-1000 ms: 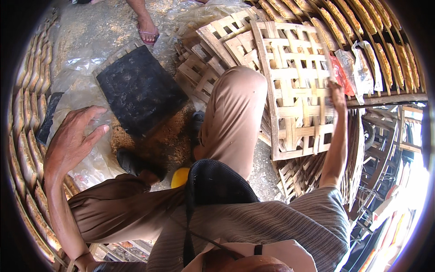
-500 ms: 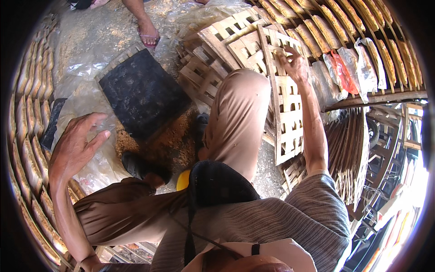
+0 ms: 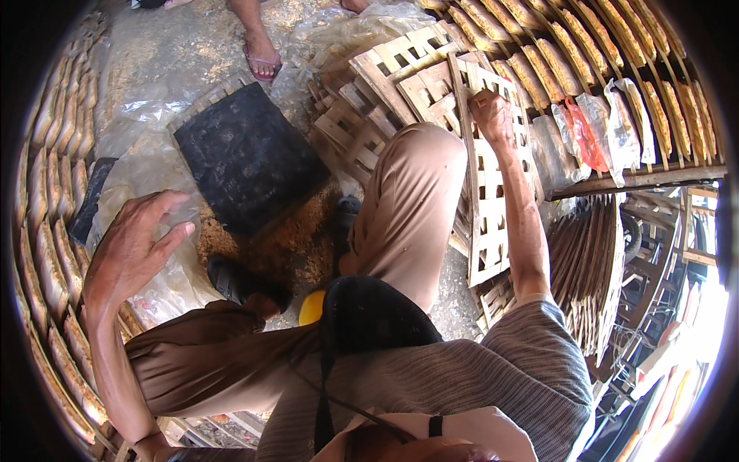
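My right hand (image 3: 493,119) reaches forward, its fingers curled closed over the left strip of a wooden lattice panel (image 3: 483,258). That panel leans on a pile of similar slatted panels (image 3: 381,71), beyond my raised right knee. Off to the left, my left hand (image 3: 137,235) hovers with thumb and fingers apart, holding nothing. Beside it, on the floor, lies a dark square mat (image 3: 248,150) with a pale slatted edge showing along its upper left side. Clear plastic sheeting (image 3: 158,165) spreads under and around it. How the fingertips wrap the strip is partly hidden.
Racks of pale slabs curve along the left (image 3: 54,254) and upper right (image 3: 608,42). Plastic bags (image 3: 589,135) hang from the right rack. More thin panels (image 3: 589,269) stand stacked below it. Another person's foot (image 3: 262,60) is beyond the mat. Brown crumbs (image 3: 300,231) cover the floor nearby.
My right hand has come down a little to the left, and its loosely bent fingers have closed over the panel's strip. My left hand stays open in nearly the same spot.
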Tool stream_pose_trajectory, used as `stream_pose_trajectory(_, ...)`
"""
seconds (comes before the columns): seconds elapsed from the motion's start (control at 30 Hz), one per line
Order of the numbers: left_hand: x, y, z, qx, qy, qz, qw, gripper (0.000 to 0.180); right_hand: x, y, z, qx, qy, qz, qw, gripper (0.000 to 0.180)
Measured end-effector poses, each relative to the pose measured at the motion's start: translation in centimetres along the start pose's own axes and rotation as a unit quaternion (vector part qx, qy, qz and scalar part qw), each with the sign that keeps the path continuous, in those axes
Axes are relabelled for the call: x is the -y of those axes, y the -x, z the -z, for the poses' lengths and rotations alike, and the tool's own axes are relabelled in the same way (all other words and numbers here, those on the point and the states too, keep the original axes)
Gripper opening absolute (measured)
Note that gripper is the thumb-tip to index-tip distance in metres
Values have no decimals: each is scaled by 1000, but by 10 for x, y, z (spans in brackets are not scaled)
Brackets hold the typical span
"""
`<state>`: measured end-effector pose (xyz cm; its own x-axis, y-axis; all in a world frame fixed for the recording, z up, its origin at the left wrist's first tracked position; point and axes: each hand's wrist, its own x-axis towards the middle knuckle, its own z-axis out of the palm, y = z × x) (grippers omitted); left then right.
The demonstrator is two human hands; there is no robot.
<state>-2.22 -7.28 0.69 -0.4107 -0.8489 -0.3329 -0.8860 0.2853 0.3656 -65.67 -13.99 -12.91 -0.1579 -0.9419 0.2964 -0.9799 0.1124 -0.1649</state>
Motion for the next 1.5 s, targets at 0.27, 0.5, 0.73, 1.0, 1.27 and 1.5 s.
stream_pose_trajectory(0.27,-4,5,1,-2,26,16,1000,43,-168,18,62,50,-144,-137,979,29)
stream_pose_trajectory(0.5,-1,-2,0,1,17,12,1000,42,-226,129,54,78,103,-246,961,32)
stream_pose_trajectory(0.73,-14,-12,5,19,25,12,999,43,-218,152,42,-1,108,-222,969,34)
stream_pose_trajectory(1.0,-7,-18,2,32,21,8,999,42,-164,100,189,-125,165,-142,968,38)
stream_pose_trajectory(1.27,-5,-10,2,17,40,1,999,42,-73,69,269,-163,279,-81,943,41)
stream_pose_trajectory(1.5,-4,5,-1,1,28,-10,1000,41,-46,79,251,-113,361,-129,917,43)
